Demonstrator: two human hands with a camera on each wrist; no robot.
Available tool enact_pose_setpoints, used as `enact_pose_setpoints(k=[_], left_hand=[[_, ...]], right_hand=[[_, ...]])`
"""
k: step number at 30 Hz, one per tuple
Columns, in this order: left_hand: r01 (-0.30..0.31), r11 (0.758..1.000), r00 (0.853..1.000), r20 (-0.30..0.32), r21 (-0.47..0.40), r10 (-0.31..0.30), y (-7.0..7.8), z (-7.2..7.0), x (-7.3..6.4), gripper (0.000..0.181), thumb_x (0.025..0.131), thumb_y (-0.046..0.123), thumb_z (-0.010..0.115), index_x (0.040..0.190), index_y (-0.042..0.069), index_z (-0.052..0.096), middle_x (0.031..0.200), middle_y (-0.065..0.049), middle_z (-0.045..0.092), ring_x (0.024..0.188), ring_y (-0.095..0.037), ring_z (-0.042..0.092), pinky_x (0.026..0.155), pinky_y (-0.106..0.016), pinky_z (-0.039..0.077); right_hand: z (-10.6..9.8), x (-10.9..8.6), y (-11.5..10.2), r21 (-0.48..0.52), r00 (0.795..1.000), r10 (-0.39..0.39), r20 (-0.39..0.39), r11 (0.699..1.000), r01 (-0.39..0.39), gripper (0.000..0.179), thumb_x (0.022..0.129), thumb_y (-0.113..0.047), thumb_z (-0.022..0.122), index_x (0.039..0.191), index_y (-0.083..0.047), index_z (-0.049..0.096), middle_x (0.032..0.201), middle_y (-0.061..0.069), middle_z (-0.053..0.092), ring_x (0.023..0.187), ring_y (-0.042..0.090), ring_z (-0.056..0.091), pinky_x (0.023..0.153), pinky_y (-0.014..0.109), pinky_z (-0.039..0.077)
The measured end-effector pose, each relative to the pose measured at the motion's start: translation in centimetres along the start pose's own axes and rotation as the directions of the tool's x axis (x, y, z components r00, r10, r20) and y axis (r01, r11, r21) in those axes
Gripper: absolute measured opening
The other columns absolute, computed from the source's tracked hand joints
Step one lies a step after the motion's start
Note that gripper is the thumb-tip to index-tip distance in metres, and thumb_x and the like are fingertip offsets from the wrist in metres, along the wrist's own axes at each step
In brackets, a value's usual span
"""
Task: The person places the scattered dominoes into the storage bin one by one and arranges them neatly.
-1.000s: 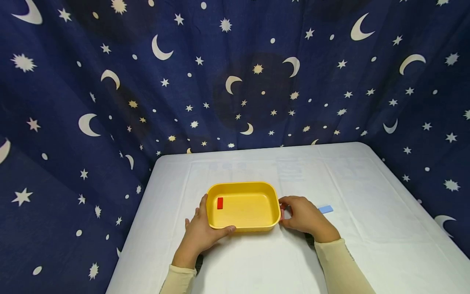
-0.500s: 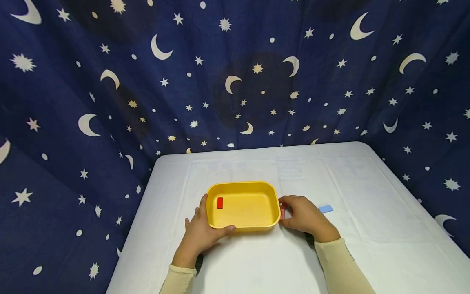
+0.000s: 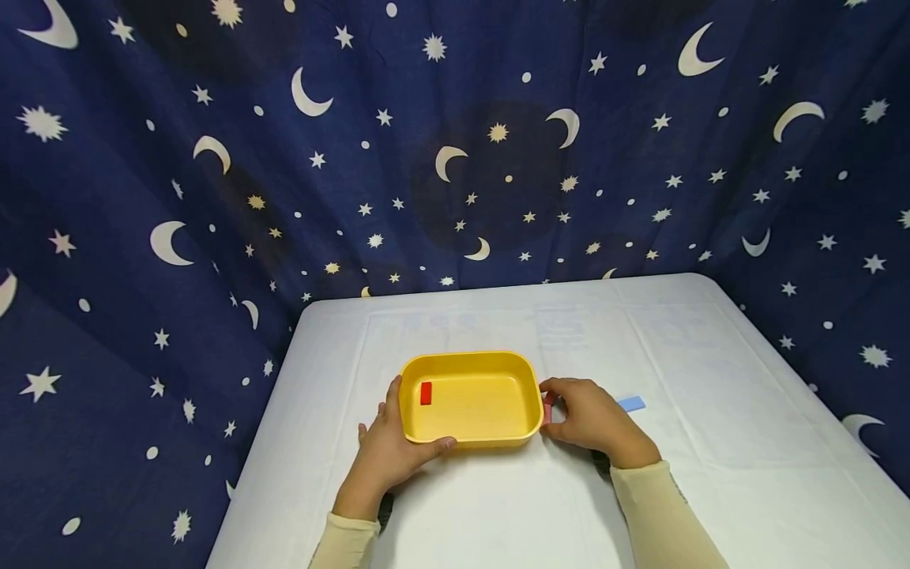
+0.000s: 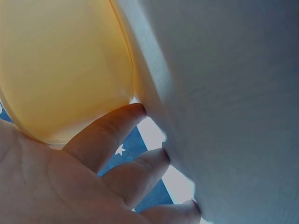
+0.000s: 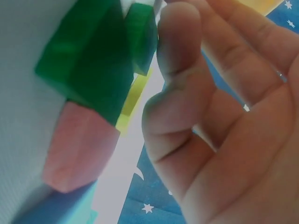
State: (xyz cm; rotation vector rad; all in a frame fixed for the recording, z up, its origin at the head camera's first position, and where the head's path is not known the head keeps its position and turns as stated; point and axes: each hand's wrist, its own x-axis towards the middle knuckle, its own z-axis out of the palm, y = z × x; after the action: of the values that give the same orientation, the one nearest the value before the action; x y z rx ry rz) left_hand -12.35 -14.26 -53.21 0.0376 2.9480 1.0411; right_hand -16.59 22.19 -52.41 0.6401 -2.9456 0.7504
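One left hand (image 3: 392, 454) has fingers clamped on yellow tray (image 3: 483, 407), short of counter (image 3: 490, 514)'s far edge; right hand (image 3: 590, 423), at pink block (image 3: 547, 414): fingers' grip undetermined.

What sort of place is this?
Probably an indoor tabletop work area: a navy moon-and-star curtain hangs behind a white-covered table, and a yellow tray holds a red block. The room beyond is hidden.

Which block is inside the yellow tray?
The bright red block, lying toward the left end of the tray; the pink block, light blue block and green pieces are outside it, by the right hand.
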Motion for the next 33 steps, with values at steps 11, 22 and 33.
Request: enact_pose_setpoints(k=[11,22,33], left_hand=[[-0.01,1.0,1.0,-0.023,-0.007,0.01,-0.1,-0.1,0.0,0.152,0.055,0.095,0.076,0.17,0.028,0.005,0.148,-0.017,0.059,0.147,-0.04,0.043,0.114,-0.082,0.013],[0.005,1.0,1.0,-0.028,-0.008,-0.005,-0.4,-0.3,-0.3,0.152,0.055,0.095,0.077,0.17,0.026,0.007,0.149,-0.017,0.058,0.15,-0.041,0.04,0.115,-0.081,0.012],[0.002,1.0,1.0,-0.017,-0.002,-0.002,0.0,-0.3,-0.1,0.151,0.055,0.095,0.076,0.17,0.029,0.005,0.151,-0.017,0.056,0.151,-0.041,0.039,0.115,-0.081,0.012]], right_hand=[[-1.0,0.4,-0.2,-0.049,0.992,0.061,-0.111,0.997,-0.067,0.063,0.078,-0.033,0.09,0.135,-0.016,0.069,0.106,-0.005,0.074,0.082,0.017,0.06,0.078,0.039,0.054],[-1.1,0.6,-0.3,-0.064,0.984,0.1,-0.147,0.992,-0.11,0.068,0.08,-0.037,0.09,0.14,-0.017,0.066,0.112,-0.002,0.073,0.073,0.012,0.054,0.068,0.035,0.05],[-2.5,0.7,-0.5,-0.092,0.976,0.123,-0.181,0.986,-0.141,0.063,0.084,-0.038,0.087,0.138,-0.014,0.067,0.123,0.005,0.073,0.091,0.024,0.068,0.075,0.05,0.059]])
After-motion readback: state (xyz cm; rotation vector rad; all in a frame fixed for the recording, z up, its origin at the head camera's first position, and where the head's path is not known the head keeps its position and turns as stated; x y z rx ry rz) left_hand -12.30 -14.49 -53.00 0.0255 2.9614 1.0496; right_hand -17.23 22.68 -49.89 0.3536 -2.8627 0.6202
